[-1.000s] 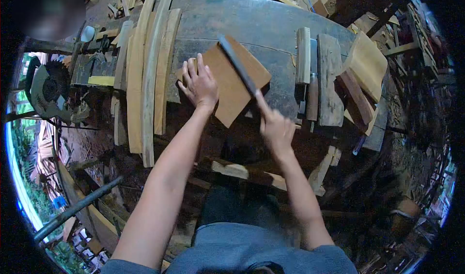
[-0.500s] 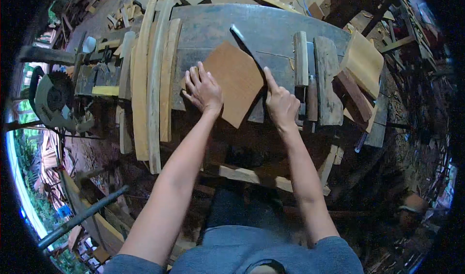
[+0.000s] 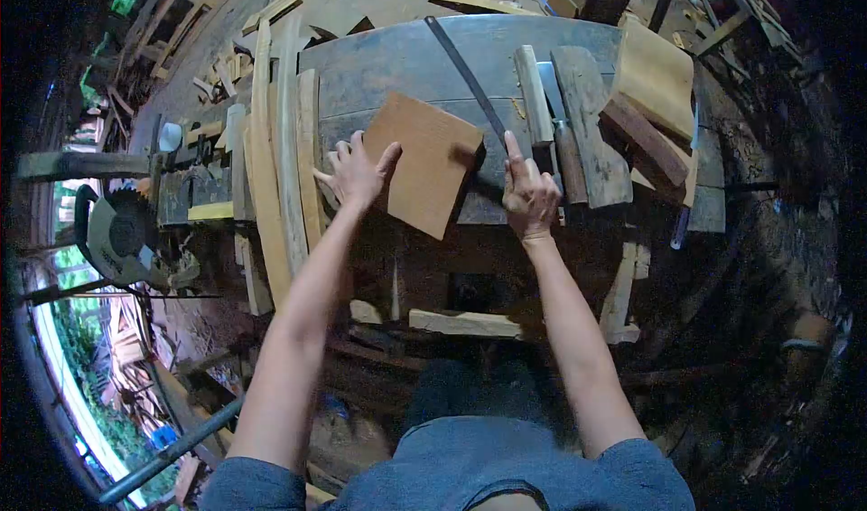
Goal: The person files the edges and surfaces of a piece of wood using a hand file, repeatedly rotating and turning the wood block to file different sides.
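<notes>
A flat brown wooden board point(image 3: 424, 163) with angled edges lies on the dark bench. My left hand point(image 3: 357, 175) is at its left side, fingers spread past the edge and the thumb over the top face. My right hand point(image 3: 530, 193) is closed around the near end of a long, dark, narrow file point(image 3: 470, 79), index finger stretched along it. The file points away to the upper left, apart from the board's right edge. Its handle end is hidden in my fist.
Long wooden strips point(image 3: 262, 150) line the bench's left side. At right lie a chisel point(image 3: 567, 145), a weathered wood block point(image 3: 591, 127) and a curved pale piece point(image 3: 655, 77). A circular saw point(image 3: 117, 231) stands far left. Wood scraps litter the ground behind.
The board has turned on the bench. The file has moved off its right edge, and my right hand has come slightly nearer me. My left hand has shifted left, its fingers now past the edge.
</notes>
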{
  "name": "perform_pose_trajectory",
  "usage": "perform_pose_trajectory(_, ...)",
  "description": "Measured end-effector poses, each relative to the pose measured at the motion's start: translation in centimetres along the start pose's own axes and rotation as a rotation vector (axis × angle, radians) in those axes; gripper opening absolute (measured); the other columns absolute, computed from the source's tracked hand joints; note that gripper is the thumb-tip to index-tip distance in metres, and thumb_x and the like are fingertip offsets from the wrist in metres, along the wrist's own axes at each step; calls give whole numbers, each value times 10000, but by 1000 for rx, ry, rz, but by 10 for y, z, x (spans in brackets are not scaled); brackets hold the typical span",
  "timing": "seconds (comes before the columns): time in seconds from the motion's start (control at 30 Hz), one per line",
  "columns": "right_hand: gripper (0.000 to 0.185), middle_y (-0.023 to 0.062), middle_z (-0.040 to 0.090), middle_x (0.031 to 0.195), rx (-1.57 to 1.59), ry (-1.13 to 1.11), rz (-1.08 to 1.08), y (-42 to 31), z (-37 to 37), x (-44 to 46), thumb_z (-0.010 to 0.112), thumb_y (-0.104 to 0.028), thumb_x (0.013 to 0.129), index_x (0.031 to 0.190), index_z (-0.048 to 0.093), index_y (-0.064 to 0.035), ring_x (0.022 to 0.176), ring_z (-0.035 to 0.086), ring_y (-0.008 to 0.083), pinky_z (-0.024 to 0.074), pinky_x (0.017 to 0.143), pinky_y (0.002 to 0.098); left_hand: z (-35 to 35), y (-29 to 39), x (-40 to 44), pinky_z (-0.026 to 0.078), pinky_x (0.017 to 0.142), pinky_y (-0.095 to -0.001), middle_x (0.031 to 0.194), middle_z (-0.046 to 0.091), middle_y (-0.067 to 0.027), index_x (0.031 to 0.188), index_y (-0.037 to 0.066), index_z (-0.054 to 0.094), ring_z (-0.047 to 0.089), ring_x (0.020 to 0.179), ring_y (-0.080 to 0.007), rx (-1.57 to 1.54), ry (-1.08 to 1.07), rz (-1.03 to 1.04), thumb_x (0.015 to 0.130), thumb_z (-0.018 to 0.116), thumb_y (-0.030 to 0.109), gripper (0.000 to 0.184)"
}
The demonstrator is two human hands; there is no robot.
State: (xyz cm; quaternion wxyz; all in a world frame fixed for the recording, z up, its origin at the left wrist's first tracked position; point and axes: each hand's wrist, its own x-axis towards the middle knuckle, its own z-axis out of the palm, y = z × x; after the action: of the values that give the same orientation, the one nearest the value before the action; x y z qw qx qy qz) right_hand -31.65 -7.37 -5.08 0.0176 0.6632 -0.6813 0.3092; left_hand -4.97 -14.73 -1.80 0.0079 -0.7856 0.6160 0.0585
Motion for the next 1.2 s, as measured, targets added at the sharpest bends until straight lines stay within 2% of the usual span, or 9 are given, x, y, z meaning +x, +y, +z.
perform_pose_trajectory(0.17, 415, 69, 529, 690, -57, 84, -44, 0, 3, 2, 532, -254, 975, 1388, 527, -288, 486, 482, 253, 419, 484, 369, -52, 2, 8, 304, 1043, -667, 1207, 641, -199, 1368, 81, 471, 595, 1149, -368, 14, -220, 46, 721, 566, 832, 996)
perform_pose_trajectory(0.23, 417, 68, 533, 692, -64, 52, -4, 1, 4, 1, 529, -259, 977, 1393, 522, -290, 494, 499, 256, 428, 489, 370, -57, -5, 14, 497, 918, -490, 1082, 704, -185, 1237, 20, 590, 684, 987, -316, -257, -377, 78, 683, 745, 704, 893)
perform_pose_trajectory(0.43, 423, 102, 585, 770, 42, 12, 56, 2, 2, 1, 489, -223, 1009, 1432, 474, -225, 581, 551, 312, 453, 546, 405, -97, -3, -7, 533, 744, -358, 954, 709, -118, 1034, -9, 677, 654, 859, -159, -742, -588, 159, 774, 840, 329, 457)
perform_pose_trajectory(0.57, 423, 121, 628, 793, 101, 47, 125, 2, 0, 2, 451, -226, 1027, 1450, 456, -231, 603, 579, 336, 468, 564, 432, -155, 1, -37, 530, 645, -299, 921, 605, -37, 928, -11, 620, 631, 785, -137, -699, -196, 598, 779, 820, 175, 311)
perform_pose_trajectory(0.7, 422, 179, 681, 929, 170, 59, 142, 3, 3, 2, 450, -236, 1028, 1449, 461, -220, 670, 628, 356, 487, 593, 453, -144, 1, -75, 590, 785, -375, 1017, 628, -76, 855, 43, 601, 689, 847, -215, -301, 317, 1009, 777, 692, 48, 120)
perform_pose_trajectory(0.83, 417, 183, 688, 916, 209, 70, 131, 5, 5, 2, 431, -242, 1038, 1454, 458, -222, 597, 607, 336, 464, 546, 432, -86, -20, -73, 448, 1061, -438, 1163, 647, -55, 893, 92, 587, 649, 1062, -225, -131, 340, 1213, 866, 597, 100, 30)
perform_pose_trajectory(0.87, 416, 178, 687, 891, 193, 51, 131, 7, 7, 1, 429, -249, 1040, 1454, 460, -222, 564, 593, 327, 451, 523, 419, -59, -33, -70, 382, 1117, -450, 1268, 615, -49, 1060, 124, 604, 584, 1196, -220, -93, 281, 1218, 888, 572, 136, 175)
perform_pose_trajectory(1.0, 415, 168, 684, 879, 189, 48, 120, 4, 5, 1, 428, -253, 1040, 1454, 457, -231, 582, 604, 329, 458, 529, 427, -30, -46, -78, 381, 1126, -427, 1430, 528, -6, 1381, 213, 538, 523, 1300, -180, 69, 258, 1152, 892, 543, 161, 492)
perform_pose_trajectory(1.2, 416, 135, 645, 836, 197, 55, 108, 4, 7, 0, 419, -296, 1037, 1447, 464, -242, 592, 588, 340, 479, 567, 430, -22, -44, -67, 221, 1196, -460, 1548, 378, 24, 1491, 250, 390, 386, 1406, -169, 267, 122, 975, 918, 482, 177, 585)
